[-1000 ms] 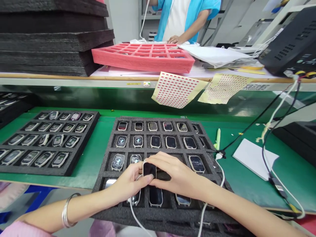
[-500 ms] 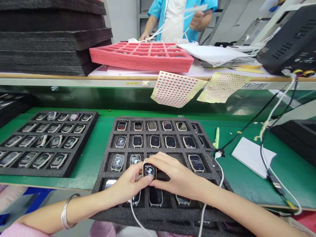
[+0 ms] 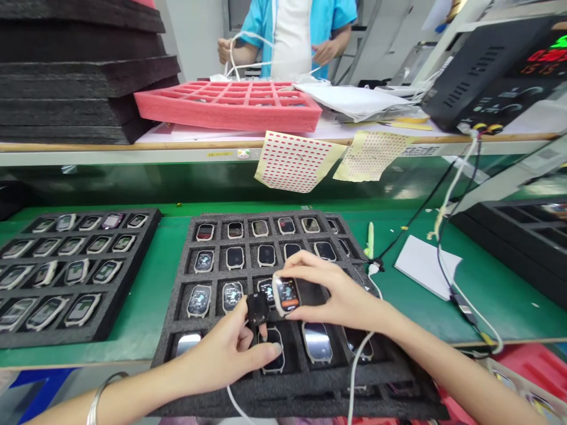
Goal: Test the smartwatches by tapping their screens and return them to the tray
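Observation:
My right hand [image 3: 330, 292] pinches a smartwatch [image 3: 286, 293] by its edges, its screen lit with an orange bar near the bottom. Beside it, my left hand [image 3: 221, 348] holds a small black square charger [image 3: 257, 309] between its fingers, the thumb stretched away from it. A white cable [image 3: 238, 404] hangs below that hand. Charger and watch are apart by a small gap. Both hands are over a black foam tray [image 3: 261, 392] of watch cases in compartments. Several of those watches have lit faces, such as the watch [image 3: 233, 295] left of the charger.
Another foam tray [image 3: 113, 313] of watches lies left. On the shelf stand stacked black foam [image 3: 84, 77], a pink foam tray [image 3: 225, 115] and a power supply [image 3: 482, 77]. White paper [image 3: 427, 265] and cables lie right. A co-worker [image 3: 295, 38] handles white cords behind.
The watch has come away from the charger and moved right in my right hand, its screen now showing an orange bar. The view has shifted right; the co-worker's hands have moved.

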Tool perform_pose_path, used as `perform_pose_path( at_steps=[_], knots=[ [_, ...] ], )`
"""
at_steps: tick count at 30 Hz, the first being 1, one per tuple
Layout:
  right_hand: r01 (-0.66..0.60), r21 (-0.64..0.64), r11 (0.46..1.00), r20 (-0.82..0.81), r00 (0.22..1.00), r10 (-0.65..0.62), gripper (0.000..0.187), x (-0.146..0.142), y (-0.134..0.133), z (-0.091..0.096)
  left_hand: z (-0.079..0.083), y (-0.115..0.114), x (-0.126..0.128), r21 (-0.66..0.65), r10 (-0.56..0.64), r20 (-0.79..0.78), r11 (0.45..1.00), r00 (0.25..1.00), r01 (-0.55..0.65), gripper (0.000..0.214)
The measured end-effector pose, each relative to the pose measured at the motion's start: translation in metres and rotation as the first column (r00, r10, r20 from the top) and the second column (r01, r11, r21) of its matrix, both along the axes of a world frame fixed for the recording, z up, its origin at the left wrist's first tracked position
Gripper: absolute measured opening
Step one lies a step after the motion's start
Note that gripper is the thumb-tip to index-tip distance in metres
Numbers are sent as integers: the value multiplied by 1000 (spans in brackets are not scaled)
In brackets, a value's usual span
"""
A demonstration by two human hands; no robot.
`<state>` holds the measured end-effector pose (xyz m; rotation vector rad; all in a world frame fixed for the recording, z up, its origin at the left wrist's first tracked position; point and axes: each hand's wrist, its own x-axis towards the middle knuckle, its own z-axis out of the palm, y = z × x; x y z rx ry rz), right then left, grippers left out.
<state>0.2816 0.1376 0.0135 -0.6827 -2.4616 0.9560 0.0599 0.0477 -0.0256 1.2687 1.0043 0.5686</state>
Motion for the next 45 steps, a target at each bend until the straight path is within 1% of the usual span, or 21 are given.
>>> perform_pose_path(
  at_steps=[3,5,7,9,11,12,15,18,20,22,23,26,28,29,31,34,36,38,41,43,45],
  knots=[
    [88,37,995,184,979,-93,41,25,5,-2,3,-1,0,-21,-22,-16,1000,1000,22,32],
    [102,77,992,272,955,-120,44,37,3,-6,4,-1,1,-44,-44,-24,998,999,43,32],
    [94,133,987,316,940,-132,46,47,-1,-7,4,-1,0,-63,-61,-28,996,998,59,32],
    [94,208,974,362,917,-166,39,56,-5,-3,4,-1,-2,-78,-72,-33,995,997,69,31],
    [85,250,965,434,880,-190,29,64,-7,4,5,0,-5,-105,-90,-18,991,996,88,31],
    [77,250,965,471,862,-191,27,67,-7,7,7,2,-6,-123,-106,-1,987,994,105,32],
    [67,220,973,531,829,-177,29,73,-6,12,17,12,-4,-174,-173,63,968,983,181,33],
    [63,217,974,548,818,-175,30,73,-3,14,30,25,7,-172,-218,108,957,970,235,28],
    [27,191,981,564,815,-132,33,74,0,16,33,34,17,-158,-222,123,958,967,240,29],
    [-20,168,986,584,808,-83,38,74,2,18,31,41,27,-157,-221,113,959,969,237,32],
    [-35,178,983,597,798,-79,40,73,3,18,28,43,32,-159,-224,107,958,969,239,33],
    [-46,272,961,654,742,-149,37,70,3,17,18,44,40,-167,-232,113,954,966,248,37],
    [-47,314,948,669,720,-186,36,69,5,15,13,43,41,-177,-221,130,954,966,242,45],
    [-39,313,949,661,727,-188,36,69,6,14,11,42,40,-183,-213,138,954,967,236,49],
    [6,280,960,601,779,-180,39,70,7,14,9,42,39,-192,-200,161,954,966,230,49],
    [126,199,972,395,898,-197,43,68,3,17,7,43,37,-200,-194,187,952,963,231,41],
    [157,142,977,241,952,-188,46,59,-5,16,7,45,37,-196,-189,195,954,962,227,40],
    [135,119,984,168,974,-154,46,45,-14,13,5,45,37,-170,-193,207,958,959,230,45],
    [101,167,981,168,977,-130,44,25,-22,4,3,45,38,-141,-193,219,964,956,227,53],
    [100,200,975,153,979,-132,43,18,-21,2,3,44,39,-144,-156,225,971,962,191,47],
    [126,192,973,101,984,-147,41,16,-18,5,4,44,40,-153,-112,238,977,965,151,41]
  ],
)
